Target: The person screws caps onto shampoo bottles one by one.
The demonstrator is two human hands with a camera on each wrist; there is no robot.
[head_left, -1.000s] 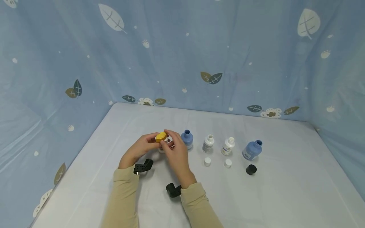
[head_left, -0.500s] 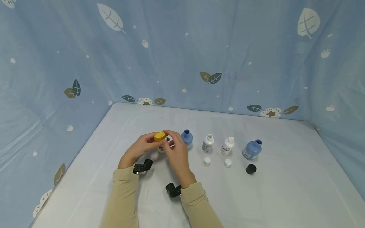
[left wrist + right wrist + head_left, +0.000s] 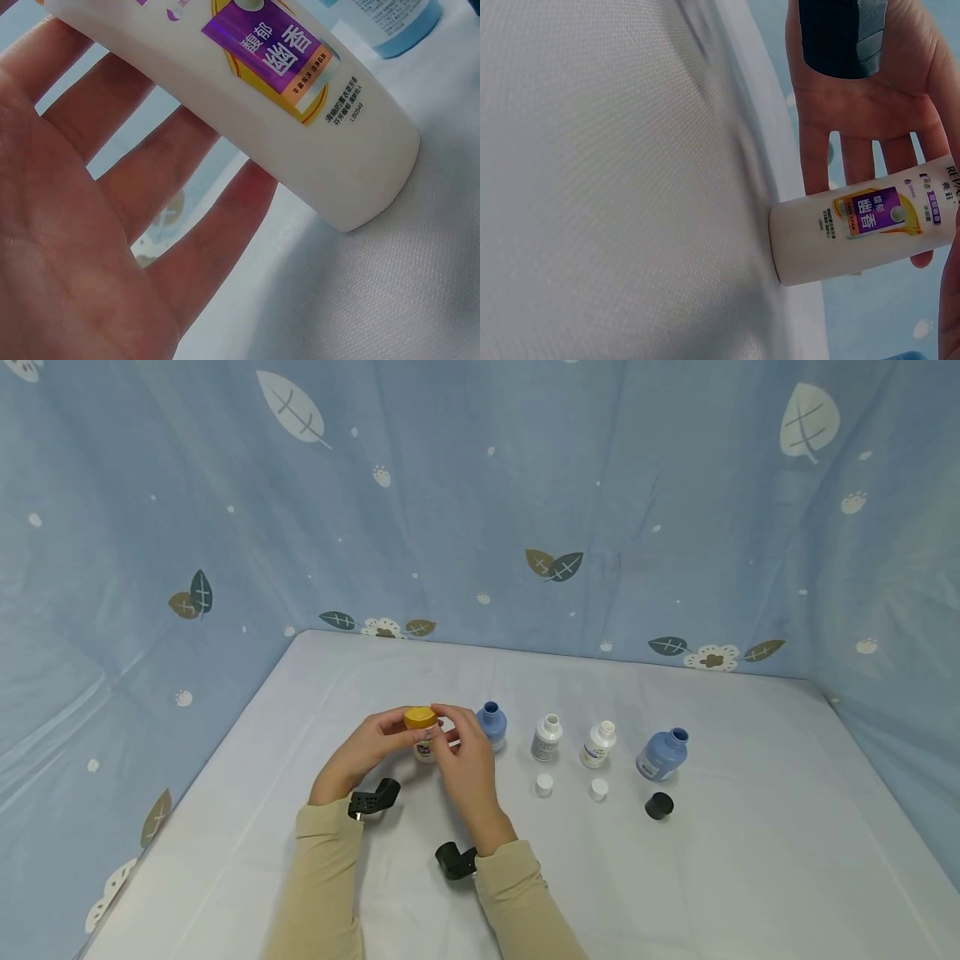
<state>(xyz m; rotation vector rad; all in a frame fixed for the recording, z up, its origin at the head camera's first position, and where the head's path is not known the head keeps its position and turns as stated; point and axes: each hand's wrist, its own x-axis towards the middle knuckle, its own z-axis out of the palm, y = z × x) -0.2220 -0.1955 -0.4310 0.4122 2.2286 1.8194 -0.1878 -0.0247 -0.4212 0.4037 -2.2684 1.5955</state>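
Observation:
A white bottle (image 3: 425, 752) with a purple and yellow label stands upright between both hands, its yellow cap (image 3: 421, 717) on top. My left hand (image 3: 375, 747) holds it from the left, thumb in front just under the cap. In the left wrist view that hand's fingers (image 3: 225, 217) lie behind the white body. From the right, my right hand (image 3: 467, 764) grips around the cap, its index finger at the back edge and thumb near the front lower edge. The right wrist view shows the bottle's base (image 3: 780, 247) at the cloth, with the cap outside the frame.
A blue bottle (image 3: 492, 728) stands uncapped just right of the hands. Further right are two white bottles (image 3: 546, 739) and another blue bottle (image 3: 662, 754), all uncapped. Two white caps (image 3: 543, 786) and a black cap (image 3: 659, 806) lie before them. A blue curtain (image 3: 480, 510) rises behind.
The yellow cap has turned and now sits more level. My right thumb has shifted from the cap's front to the right, uncovering more of the label. My left hand has barely moved.

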